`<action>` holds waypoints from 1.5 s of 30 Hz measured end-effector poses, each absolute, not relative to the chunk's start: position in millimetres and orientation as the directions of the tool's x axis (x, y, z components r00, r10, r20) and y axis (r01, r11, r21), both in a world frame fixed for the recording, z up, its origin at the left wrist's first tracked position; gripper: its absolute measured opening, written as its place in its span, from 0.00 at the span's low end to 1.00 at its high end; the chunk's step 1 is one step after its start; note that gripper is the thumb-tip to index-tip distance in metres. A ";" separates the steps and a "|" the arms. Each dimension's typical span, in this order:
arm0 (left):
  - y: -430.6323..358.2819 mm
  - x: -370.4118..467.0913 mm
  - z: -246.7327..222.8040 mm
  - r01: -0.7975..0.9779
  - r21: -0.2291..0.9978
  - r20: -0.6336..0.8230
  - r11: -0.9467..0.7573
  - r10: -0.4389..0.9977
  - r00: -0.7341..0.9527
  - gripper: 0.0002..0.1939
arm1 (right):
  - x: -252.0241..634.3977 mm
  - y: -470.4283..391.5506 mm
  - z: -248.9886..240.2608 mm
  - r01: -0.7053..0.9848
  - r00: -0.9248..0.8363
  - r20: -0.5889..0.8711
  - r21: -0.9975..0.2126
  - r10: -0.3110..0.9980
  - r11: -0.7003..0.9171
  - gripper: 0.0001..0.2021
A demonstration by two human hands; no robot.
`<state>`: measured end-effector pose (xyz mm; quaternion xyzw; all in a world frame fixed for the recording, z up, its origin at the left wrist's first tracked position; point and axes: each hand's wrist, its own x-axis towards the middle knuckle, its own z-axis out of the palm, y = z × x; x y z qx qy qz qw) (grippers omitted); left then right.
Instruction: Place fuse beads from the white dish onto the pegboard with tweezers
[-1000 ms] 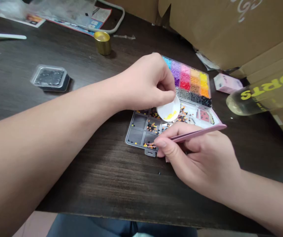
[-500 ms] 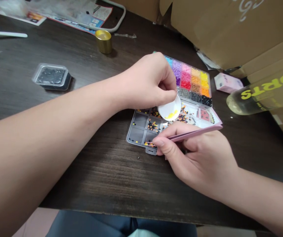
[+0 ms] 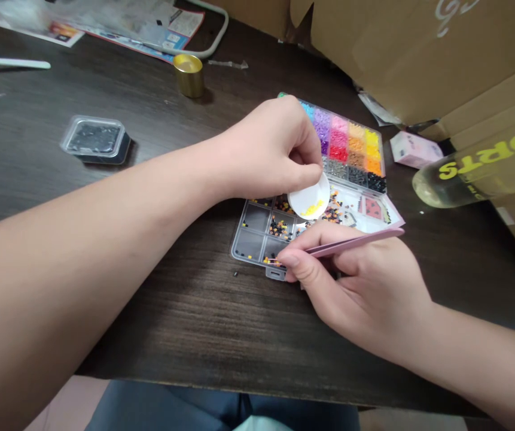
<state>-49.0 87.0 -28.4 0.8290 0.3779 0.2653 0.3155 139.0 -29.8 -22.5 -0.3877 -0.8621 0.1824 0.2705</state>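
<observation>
My left hand (image 3: pixel 279 146) pinches the edge of a small white round dish (image 3: pixel 302 196). Yellow beads (image 3: pixel 313 209) lie gathered at the dish's near side. Pink tweezers (image 3: pixel 351 242) are gripped in my right hand (image 3: pixel 365 287), their tips down among beads in a near compartment of the clear bead box lid (image 3: pixel 247 244). Whether the tips hold a bead is too small to tell. Mixed orange, black and yellow beads (image 3: pixel 279 227) are scattered in the lid. Behind it, the box's sorted bead compartments (image 3: pixel 338 140) show many colours, partly hidden by my left hand.
A lidded tub of black beads (image 3: pixel 96 139) stands at left, with a gold cup (image 3: pixel 189 76) farther back. On the right are a small pink-white box (image 3: pixel 416 149), a lying bottle (image 3: pixel 468 179) and cardboard (image 3: pixel 401 60). A loose dark bead (image 3: pixel 235 273) lies before the lid.
The loose dark bead on the table has moved left and slightly away from me. Both hands, the dish and the tweezers have hardly shifted.
</observation>
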 end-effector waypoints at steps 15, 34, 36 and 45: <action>87.9 -49.8 -29.6 0.471 0.718 0.197 -0.513 0.798 0.569 0.15 | 139.7 -33.2 -23.0 0.581 -0.553 0.338 -0.499 0.762 0.643 0.14; 84.7 -46.3 -23.5 0.470 0.730 0.176 -0.496 0.801 0.573 0.11 | 147.8 -25.8 -14.5 0.661 -0.405 0.425 -0.476 0.809 0.581 0.21; 84.2 -46.5 -23.5 0.458 0.739 0.172 -0.494 0.796 0.581 0.11 | 152.5 -20.6 -14.8 0.702 -0.339 0.505 -0.426 0.794 0.570 0.20; 87.6 -46.3 -25.2 0.443 0.758 0.148 -0.478 0.788 0.598 0.09 | 163.7 -7.6 -18.6 0.677 -0.324 0.576 -0.414 0.751 0.609 0.24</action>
